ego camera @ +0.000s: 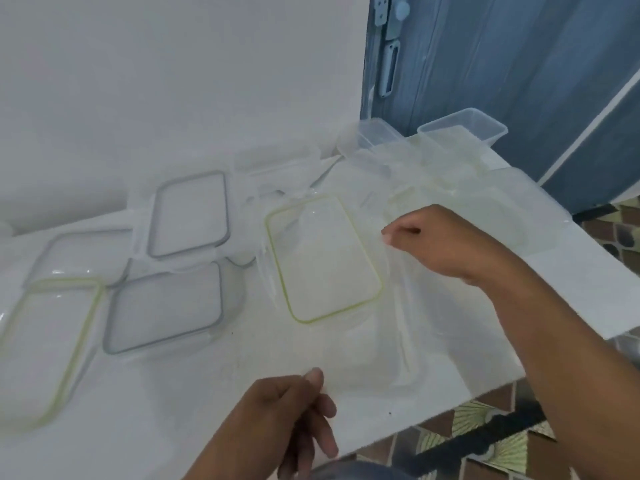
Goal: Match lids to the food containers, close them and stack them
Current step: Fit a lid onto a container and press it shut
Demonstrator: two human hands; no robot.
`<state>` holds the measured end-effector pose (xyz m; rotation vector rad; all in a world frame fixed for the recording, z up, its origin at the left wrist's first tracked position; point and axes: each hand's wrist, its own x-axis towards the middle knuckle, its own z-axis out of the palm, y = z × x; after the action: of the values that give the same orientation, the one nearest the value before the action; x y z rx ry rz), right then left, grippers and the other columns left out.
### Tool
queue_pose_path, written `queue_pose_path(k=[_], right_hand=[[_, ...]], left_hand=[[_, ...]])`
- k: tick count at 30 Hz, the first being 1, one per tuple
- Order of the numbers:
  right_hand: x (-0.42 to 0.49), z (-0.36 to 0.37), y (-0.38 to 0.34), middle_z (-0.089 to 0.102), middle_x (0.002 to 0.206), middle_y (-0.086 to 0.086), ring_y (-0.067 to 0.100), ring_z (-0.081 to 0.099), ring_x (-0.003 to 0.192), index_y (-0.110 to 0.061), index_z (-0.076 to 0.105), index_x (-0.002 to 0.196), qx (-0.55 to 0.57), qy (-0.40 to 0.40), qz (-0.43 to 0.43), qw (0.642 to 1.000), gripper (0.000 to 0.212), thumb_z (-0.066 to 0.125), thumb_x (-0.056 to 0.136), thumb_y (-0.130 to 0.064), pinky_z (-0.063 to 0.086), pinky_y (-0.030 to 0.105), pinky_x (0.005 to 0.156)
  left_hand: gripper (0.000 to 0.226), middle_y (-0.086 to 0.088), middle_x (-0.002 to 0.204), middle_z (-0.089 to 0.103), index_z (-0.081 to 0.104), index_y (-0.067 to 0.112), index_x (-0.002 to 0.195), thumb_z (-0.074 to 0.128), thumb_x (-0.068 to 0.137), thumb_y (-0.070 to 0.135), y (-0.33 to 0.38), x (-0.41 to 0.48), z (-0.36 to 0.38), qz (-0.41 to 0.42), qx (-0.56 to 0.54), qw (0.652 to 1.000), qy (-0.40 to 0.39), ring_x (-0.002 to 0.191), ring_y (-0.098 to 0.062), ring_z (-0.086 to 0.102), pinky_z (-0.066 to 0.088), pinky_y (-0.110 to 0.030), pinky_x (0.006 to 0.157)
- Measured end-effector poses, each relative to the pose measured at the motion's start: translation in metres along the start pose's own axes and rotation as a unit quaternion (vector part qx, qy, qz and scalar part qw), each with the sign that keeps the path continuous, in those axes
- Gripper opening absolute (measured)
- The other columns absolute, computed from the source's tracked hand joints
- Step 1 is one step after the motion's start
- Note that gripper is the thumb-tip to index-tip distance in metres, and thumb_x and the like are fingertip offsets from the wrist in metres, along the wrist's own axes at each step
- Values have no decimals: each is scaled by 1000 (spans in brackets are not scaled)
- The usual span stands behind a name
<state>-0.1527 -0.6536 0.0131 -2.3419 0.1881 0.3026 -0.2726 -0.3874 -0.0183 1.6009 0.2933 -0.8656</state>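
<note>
Clear rectangular plastic lid with green seal (pixel 325 258) at the centre of the white desk (pixel 166 420). Near edge pinched by left hand (pixel 294 414), thumb against curled fingers. Right hand (pixel 446 244) at the far right edge, fingers curled; hold cannot be told. Grey-sealed clear lids (pixel 188 216) lying to the left. Open clear plastic containers (pixel 464 129) at the far right corner.
</note>
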Motion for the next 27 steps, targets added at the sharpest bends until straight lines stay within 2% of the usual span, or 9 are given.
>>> queue_pose_path(k=[2, 4, 6, 9, 14, 17, 19, 23, 27], right_hand=[[-2, -7, -10, 74, 105, 5, 27, 68, 100, -5, 72, 99, 20, 15, 2, 1000, 40, 66, 92, -45, 53, 44, 95], [-6, -10, -24, 68, 84, 4, 24, 63, 78, -5, 64, 86, 41, 47, 1, 998, 49, 67, 89, -54, 50, 36, 74], [-11, -3, -42, 50, 69, -3, 15, 47, 63, -13, 50, 75, 38, 85, 8, 996, 52, 63, 88, -62, 37, 31, 60], [-16, 14, -65, 39, 65, -1, 17, 39, 60, -17, 36, 68, 12, 136, 9, 991, 59, 52, 90, -69, 30, 33, 57], [-30, 22, -98, 61, 79, 11, 28, 58, 75, -6, 52, 71, -70, 138, 30, 988, 77, 31, 92, -77, 47, 42, 75], [-40, 33, -113, 66, 93, 19, 31, 60, 80, 4, 64, 90, -51, 133, 42, 989, 84, 40, 90, -77, 48, 41, 77], [-49, 38, -116, 64, 100, 29, 39, 59, 78, 9, 60, 104, 70, 122, 46, 989, 83, 55, 86, -72, 52, 48, 85], [-79, 62, -134, 35, 72, 10, 26, 30, 66, 7, 40, 77, 267, 98, 7, 959, 63, 76, 83, -44, 27, 40, 62], [-115, 91, -145, 22, 68, 24, 40, 22, 59, -9, 26, 66, 333, 124, -53, 933, 59, 80, 81, -30, 24, 46, 51]], left_hand=[[48, -27, 61, 63, 64, 5, 72, 50, 102, 40, 3, -6, -5, -5, -80, 996, 46, 37, -22, 45, 24, -21, 38], [49, -21, 52, 52, 61, 12, 60, 56, 98, 42, 8, -10, -14, -29, -170, 982, 78, 33, -20, 39, 17, -20, 42], [47, -8, 49, 36, 53, 16, 55, 59, 97, 38, 12, -10, -25, -57, -285, 954, 73, 32, -18, 30, 10, -20, 43], [39, 3, 49, 22, 43, 21, 58, 51, 96, 20, 12, -9, -38, -96, -386, 917, 42, 32, -12, 23, 8, -11, 39], [41, 4, 44, 21, 42, 21, 56, 49, 97, 21, -6, -16, -59, -135, -389, 911, -13, 29, -10, 26, 9, -8, 39], [47, 4, 42, 22, 41, 20, 52, 49, 99, 24, -18, -28, -75, -142, -399, 905, -39, 27, -9, 27, 12, -6, 35], [53, 3, 42, 23, 42, 17, 49, 49, 100, 27, -17, -30, -82, -134, -396, 908, -34, 26, -9, 29, 12, -7, 32], [51, 0, 48, 28, 48, 14, 52, 57, 98, 36, -21, -42, -122, -93, -389, 917, 16, 28, -12, 34, 17, -10, 28], [33, -8, 59, 40, 58, 12, 76, 69, 90, 40, -19, -67, -152, -13, -276, 956, 103, 39, -18, 37, 18, -18, 34]])
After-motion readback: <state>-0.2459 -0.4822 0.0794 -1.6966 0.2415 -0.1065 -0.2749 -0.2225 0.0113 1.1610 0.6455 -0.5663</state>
